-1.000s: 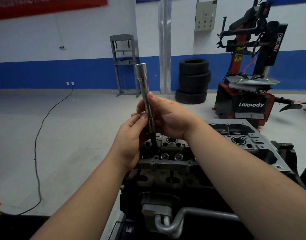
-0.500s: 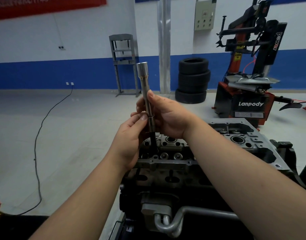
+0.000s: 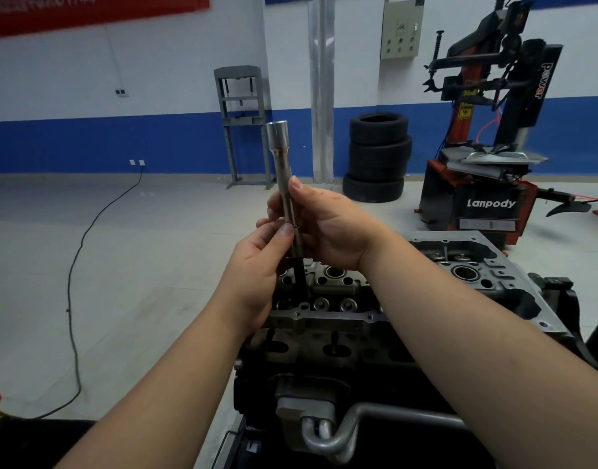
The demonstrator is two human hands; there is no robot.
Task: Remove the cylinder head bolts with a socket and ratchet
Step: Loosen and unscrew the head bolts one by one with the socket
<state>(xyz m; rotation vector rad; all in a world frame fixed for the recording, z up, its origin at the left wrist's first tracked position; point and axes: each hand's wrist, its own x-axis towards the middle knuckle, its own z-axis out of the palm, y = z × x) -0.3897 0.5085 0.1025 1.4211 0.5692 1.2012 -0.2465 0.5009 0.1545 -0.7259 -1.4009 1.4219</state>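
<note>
A long silver socket extension [image 3: 284, 174] stands nearly upright above the cylinder head [image 3: 328, 296], its wide cup end on top. Its dark lower part [image 3: 300, 275] reaches down toward a hole in the head. My right hand [image 3: 328, 228] grips the shaft from the right, thumb high on it. My left hand [image 3: 257, 265] pinches the shaft just below, thumb pressed against it. Whether the lower end is a bolt or a socket bit is hidden by my fingers. No ratchet shows.
The engine block [image 3: 324, 367] sits on a stand before me, with a metal pipe [image 3: 375, 421] at its front. A tyre changer [image 3: 487, 184] stands at the right, stacked tyres [image 3: 377, 157] and a grey press frame [image 3: 241, 123] at the back wall. A black cable [image 3: 76, 299] crosses the floor at left.
Hands and tool have hardly moved; the extension stays upright over the same hole, and the grip is the same.
</note>
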